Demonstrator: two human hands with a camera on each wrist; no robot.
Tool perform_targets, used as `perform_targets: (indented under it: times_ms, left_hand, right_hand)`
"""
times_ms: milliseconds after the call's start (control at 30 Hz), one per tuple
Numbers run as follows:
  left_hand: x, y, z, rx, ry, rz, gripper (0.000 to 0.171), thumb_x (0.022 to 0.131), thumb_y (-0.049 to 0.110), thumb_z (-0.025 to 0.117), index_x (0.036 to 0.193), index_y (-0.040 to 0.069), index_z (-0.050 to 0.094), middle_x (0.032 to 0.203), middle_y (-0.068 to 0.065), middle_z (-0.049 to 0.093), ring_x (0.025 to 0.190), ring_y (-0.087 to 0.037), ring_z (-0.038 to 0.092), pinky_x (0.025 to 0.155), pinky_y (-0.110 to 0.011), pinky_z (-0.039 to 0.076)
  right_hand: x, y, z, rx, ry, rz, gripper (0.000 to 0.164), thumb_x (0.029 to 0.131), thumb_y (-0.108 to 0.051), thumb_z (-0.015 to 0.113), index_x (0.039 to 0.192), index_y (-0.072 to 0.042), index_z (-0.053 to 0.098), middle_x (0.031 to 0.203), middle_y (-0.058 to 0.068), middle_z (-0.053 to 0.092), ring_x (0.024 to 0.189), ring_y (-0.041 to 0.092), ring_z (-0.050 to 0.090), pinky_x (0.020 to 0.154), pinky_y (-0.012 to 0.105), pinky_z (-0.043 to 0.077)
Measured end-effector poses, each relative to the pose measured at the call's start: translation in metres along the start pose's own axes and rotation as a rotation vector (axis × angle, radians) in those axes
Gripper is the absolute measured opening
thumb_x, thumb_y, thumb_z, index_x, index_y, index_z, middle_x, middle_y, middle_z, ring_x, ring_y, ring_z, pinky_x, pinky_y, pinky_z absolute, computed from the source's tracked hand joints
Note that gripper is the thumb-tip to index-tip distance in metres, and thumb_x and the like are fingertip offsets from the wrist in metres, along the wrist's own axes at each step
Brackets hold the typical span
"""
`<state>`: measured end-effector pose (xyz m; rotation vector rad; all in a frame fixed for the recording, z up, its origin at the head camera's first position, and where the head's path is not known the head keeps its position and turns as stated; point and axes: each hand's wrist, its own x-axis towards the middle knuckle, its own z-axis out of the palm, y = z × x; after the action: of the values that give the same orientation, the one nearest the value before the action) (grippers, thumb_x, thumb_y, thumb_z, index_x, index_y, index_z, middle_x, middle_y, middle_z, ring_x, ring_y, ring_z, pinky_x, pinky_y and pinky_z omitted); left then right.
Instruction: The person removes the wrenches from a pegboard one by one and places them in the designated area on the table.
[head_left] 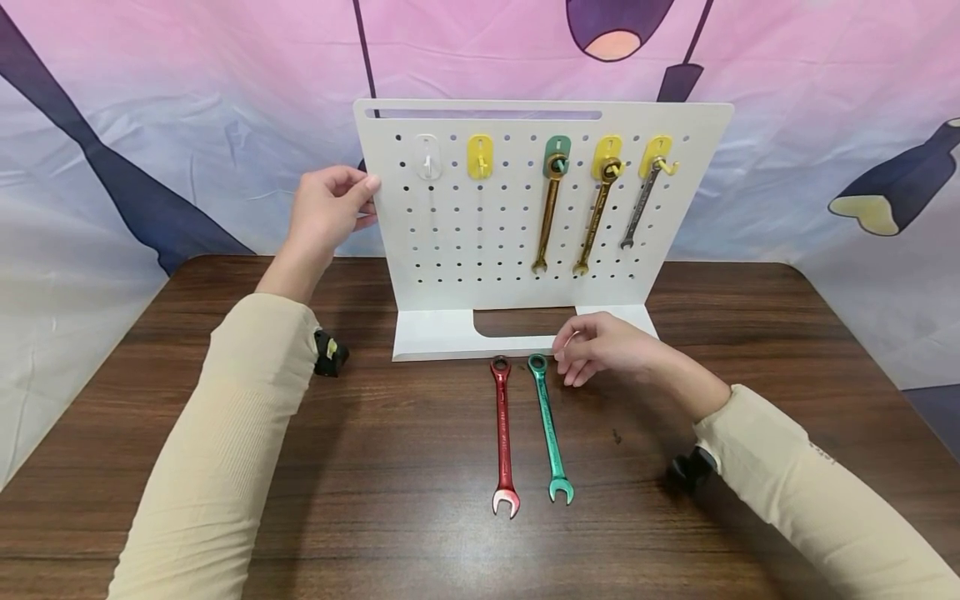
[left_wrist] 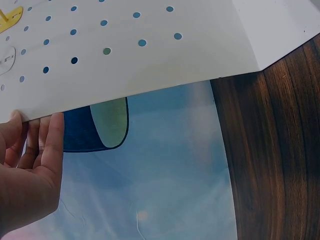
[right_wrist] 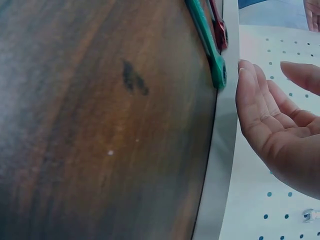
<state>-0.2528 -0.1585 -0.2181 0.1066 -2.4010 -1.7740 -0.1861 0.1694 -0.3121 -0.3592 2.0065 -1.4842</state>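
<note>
My left hand (head_left: 330,204) pinches the left edge of a white pegboard (head_left: 465,287), thumb in front and fingers behind, as the left wrist view also shows. My right hand (head_left: 603,346) hovers by the board's foot with loosely bent fingers and nothing between them. Just left of its fingertips lies a green combination wrench (head_left: 550,429), ring end toward the board. Beside that one is a red combination wrench (head_left: 504,437). Hanging on the board are two gold wrenches, one on a green hook (head_left: 557,148) and one on a yellow hook (head_left: 606,150), plus a smaller silver wrench (head_left: 640,204).
On the board's left side, a white hook (head_left: 427,157) and a yellow hook (head_left: 480,157) carry nothing. The board stands on a dark wooden table (head_left: 420,533). Behind it hangs a pink and blue printed cloth (head_left: 247,108).
</note>
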Motion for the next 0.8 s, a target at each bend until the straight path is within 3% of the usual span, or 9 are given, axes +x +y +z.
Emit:
perform_targets:
  times_ms: [467,800]
  left_hand:
    - [-0.002,0.001,0.000,-0.007,-0.003,0.001,0.025,0.088,0.025,0.059,0.097,0.001,0.061,0.081,-0.001,0.054,0.074,-0.011,0.053,0.079,-0.027,0.054]
    - [-0.002,0.001,0.000,-0.022,0.001,0.006,0.022,0.089,0.023,0.059,0.094,0.001,0.061,0.080,-0.002,0.054,0.073,-0.011,0.053,0.077,-0.025,0.055]
  right_hand:
    - [0.005,-0.013,-0.004,0.010,0.016,-0.004,0.024,0.090,0.003,0.050,0.108,0.017,0.045,0.083,0.020,0.059,0.067,0.022,0.062,0.067,0.038,0.057]
    - [0.005,-0.024,-0.010,-0.094,0.058,-0.042,0.028,0.091,-0.003,0.051,0.114,0.014,0.046,0.098,0.028,0.058,0.078,0.028,0.062,0.073,0.044,0.055]
